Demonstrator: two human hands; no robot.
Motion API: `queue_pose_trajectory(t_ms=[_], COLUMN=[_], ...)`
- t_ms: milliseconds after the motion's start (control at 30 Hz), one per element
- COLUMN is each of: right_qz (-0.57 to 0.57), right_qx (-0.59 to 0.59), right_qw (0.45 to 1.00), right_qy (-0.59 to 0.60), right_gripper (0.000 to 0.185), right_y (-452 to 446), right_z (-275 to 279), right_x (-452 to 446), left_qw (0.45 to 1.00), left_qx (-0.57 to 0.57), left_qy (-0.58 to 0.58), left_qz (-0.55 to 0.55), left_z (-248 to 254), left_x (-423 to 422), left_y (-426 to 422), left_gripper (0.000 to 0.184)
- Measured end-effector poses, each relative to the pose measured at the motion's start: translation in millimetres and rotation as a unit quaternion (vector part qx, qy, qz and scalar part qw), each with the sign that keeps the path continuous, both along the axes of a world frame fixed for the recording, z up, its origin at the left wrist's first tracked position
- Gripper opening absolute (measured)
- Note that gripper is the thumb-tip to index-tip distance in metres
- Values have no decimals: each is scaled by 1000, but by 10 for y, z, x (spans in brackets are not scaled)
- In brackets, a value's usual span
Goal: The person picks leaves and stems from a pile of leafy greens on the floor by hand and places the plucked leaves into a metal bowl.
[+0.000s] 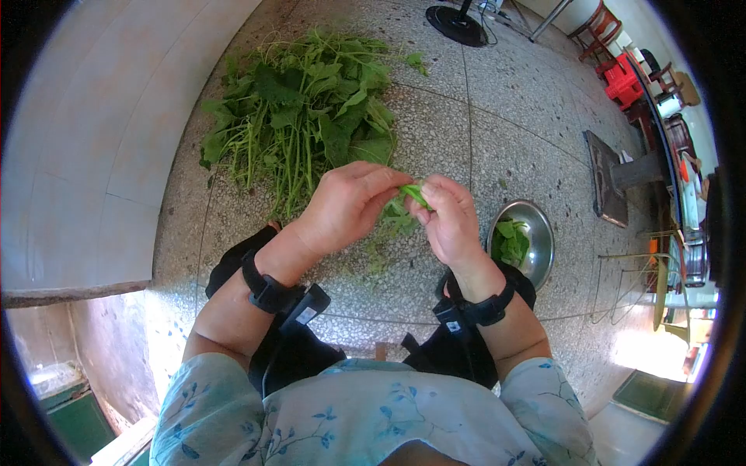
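Observation:
Both my hands meet over the floor in front of me, with a small green stem piece (416, 194) between them. My left hand (350, 203) pinches its left end with thumb and fingers. On its right end, my right hand (449, 217) is closed in a pinch. A large heap of leafy green stems (311, 109) lies on the floor beyond my left hand. To the right of my right hand, a round metal bowl (542, 241) holds some green leaves (510, 242).
Small green scraps (398, 221) lie on the speckled floor (513, 132) below my hands. A black round stand base (456, 26) is at the top. Red stools (622, 81) and a table (664, 147) stand at the right. A pale tiled surface (101, 140) fills the left.

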State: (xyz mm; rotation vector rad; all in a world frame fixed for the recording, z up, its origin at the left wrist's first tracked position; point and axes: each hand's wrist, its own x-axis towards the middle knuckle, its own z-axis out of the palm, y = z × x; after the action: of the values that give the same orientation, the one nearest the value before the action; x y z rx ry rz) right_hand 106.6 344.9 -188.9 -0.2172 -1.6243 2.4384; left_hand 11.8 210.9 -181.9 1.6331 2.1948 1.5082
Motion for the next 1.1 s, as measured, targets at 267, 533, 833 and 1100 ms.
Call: queue_pose_trajectory(t_ms=[267, 533, 833, 1100], right_qz=[42, 36, -25, -3], right_qx=[-9, 47, 56, 32], right_qw=[999, 996, 998, 999], right_qy=[-16, -61, -32, -12], right_gripper=[20, 16, 10, 16], right_y=[74, 84, 44, 28], right_z=[13, -1, -82, 18], right_x=[-42, -50, -33, -60], left_qw=[998, 985, 999, 982], left_qx=[-28, -57, -23, -33], left_qy=[3, 127, 29, -188], left_qz=[56, 96, 39, 14], left_z=[-49, -46, -103, -132], left_x=[-56, -83, -8, 31], left_y=[6, -21, 48, 59], left_gripper=[21, 27, 23, 17])
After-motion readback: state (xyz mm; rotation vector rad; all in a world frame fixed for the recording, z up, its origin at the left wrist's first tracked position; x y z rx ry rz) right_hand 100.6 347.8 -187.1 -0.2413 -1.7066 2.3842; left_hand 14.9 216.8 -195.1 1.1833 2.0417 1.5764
